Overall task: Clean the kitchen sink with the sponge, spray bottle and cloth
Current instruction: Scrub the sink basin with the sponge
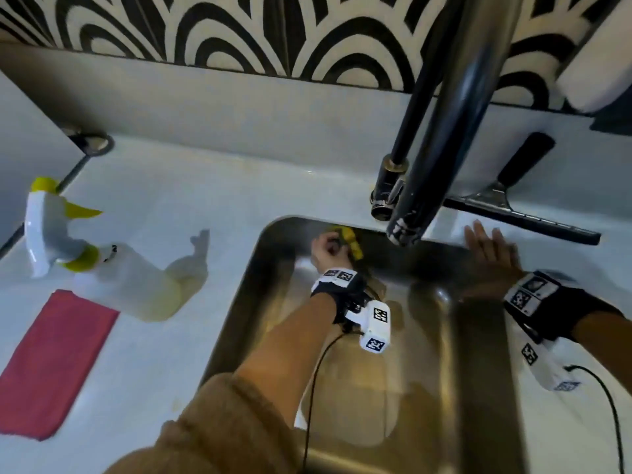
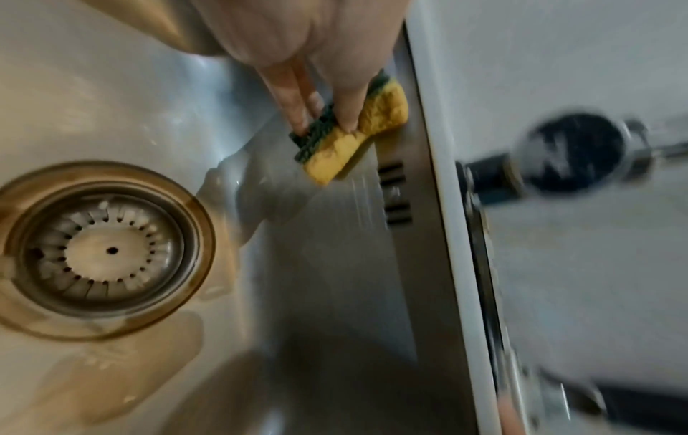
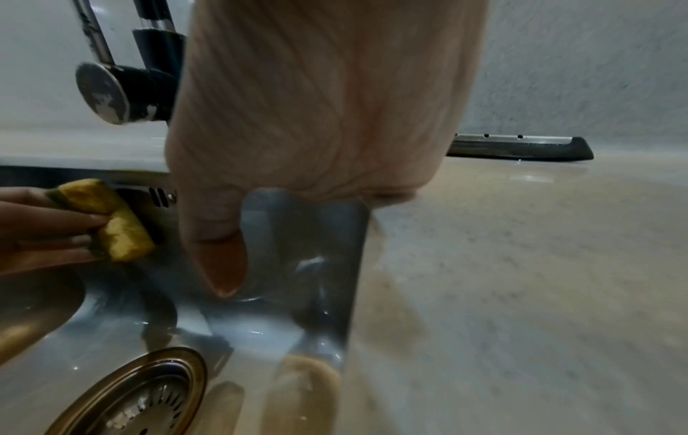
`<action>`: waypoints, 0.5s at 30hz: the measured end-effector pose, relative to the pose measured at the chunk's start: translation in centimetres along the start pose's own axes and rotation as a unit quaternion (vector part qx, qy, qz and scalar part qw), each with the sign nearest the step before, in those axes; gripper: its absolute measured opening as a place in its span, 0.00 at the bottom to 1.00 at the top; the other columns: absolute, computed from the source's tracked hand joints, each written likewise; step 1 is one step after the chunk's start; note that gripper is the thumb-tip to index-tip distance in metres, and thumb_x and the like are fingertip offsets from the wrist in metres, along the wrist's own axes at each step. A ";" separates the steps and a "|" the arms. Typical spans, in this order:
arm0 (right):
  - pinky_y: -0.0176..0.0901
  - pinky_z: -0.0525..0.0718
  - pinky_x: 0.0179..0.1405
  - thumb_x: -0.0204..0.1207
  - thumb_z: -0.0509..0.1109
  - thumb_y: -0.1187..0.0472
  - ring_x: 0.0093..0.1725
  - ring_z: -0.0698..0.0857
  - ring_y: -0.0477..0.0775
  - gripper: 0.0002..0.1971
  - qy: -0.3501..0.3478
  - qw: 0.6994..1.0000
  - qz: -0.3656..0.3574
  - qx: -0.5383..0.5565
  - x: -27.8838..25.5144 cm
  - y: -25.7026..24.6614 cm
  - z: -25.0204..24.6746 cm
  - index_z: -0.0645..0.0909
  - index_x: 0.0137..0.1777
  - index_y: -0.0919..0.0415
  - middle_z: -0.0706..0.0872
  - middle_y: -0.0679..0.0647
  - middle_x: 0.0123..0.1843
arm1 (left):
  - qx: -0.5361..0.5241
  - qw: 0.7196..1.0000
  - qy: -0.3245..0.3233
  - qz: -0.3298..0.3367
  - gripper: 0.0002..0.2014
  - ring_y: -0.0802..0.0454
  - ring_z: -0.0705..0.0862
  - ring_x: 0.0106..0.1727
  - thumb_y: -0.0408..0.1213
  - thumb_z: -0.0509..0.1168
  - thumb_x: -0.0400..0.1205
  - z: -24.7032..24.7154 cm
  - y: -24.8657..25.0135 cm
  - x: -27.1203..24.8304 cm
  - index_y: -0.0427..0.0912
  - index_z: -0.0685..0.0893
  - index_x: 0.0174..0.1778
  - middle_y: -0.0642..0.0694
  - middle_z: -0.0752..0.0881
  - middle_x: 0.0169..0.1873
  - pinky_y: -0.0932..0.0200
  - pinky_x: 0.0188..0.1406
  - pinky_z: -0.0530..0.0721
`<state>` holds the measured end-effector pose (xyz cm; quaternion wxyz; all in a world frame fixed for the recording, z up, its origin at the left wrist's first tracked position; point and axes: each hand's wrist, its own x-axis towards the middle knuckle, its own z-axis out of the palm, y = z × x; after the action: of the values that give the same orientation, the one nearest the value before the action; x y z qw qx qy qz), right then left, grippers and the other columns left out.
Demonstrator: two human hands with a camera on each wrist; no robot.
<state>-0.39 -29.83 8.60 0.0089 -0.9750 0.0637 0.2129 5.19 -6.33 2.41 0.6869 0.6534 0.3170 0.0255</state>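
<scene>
My left hand [image 1: 330, 249] grips a yellow sponge [image 1: 352, 242] with a green scouring side and holds it against the back wall of the steel sink [image 1: 273, 302], near the overflow slots [image 2: 396, 194]. In the left wrist view the fingers [image 2: 297, 103] curl over the green side of the sponge [image 2: 357, 135]. My right hand [image 1: 489, 254] lies flat with straight fingers on the counter at the sink's back right corner; its thumb [image 3: 219, 244] hangs over the rim. The spray bottle [image 1: 102, 265] lies on its side on the left counter. A red cloth [image 1: 54, 364] lies flat in front of it.
A black tap [image 1: 441, 131] arches over the back of the sink, its spout above the sponge. A squeegee [image 1: 513, 206] lies on the counter behind my right hand. The drain strainer [image 2: 100, 250] sits in the sink floor. A cable runs along my left forearm.
</scene>
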 end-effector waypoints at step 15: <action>0.63 0.37 0.82 0.68 0.75 0.45 0.83 0.32 0.59 0.60 0.005 0.999 -0.014 0.029 0.9 0.9 0.7 0.28 0.81 0.51 0.28 0.52 0.83 | 0.018 0.995 0.049 0.090 0.16 0.43 0.84 0.40 0.17 0.66 0.73 1.0 -0.2 0.1 0.47 0.78 0.36 0.34 0.83 0.45 0.60 0.39 0.88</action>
<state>0.02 -30.82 7.55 0.0396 -0.9762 0.0558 0.2056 5.68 -7.23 2.17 0.6537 0.6893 0.2909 0.1138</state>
